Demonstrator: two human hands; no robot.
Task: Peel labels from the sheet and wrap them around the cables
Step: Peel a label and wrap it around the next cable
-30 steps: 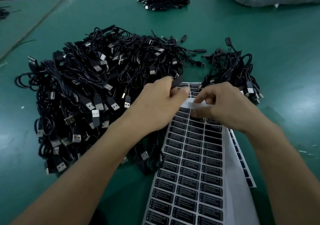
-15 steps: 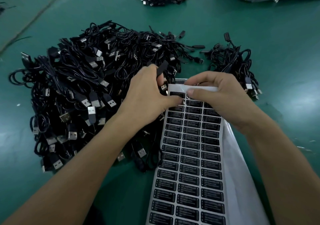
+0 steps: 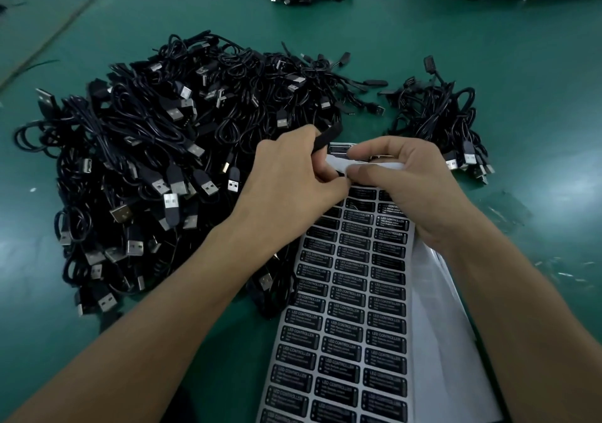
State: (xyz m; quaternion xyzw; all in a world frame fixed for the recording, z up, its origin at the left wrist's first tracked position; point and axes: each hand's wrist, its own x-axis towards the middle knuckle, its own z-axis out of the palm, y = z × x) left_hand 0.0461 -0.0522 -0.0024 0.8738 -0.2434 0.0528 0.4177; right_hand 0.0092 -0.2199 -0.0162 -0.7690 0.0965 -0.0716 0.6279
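A big heap of black USB cables (image 3: 156, 168) is sprawling over the left part of the green table (image 3: 32, 259), with metal plugs sticking out of it in all directions. Just right of it the left hand (image 3: 286, 181) is hovering over the heap's edge, its fingers curling round a black cable end (image 3: 329, 135) that is poking up and to the right out of the fist. The label sheet (image 3: 351, 292) is lying in the middle, running from the bottom edge up to the hands and showing rows of black labels reading LED CONTROLLER; its white top edge is curling over. The right hand (image 3: 410, 181) is pinching that curled edge between thumb and forefinger, its thumb lying right beside the left thumb. Whether a peeled label is sitting between the fingers is not showing clearly. Further right a smaller bundle of cables (image 3: 446, 122) is lying apart from the heap
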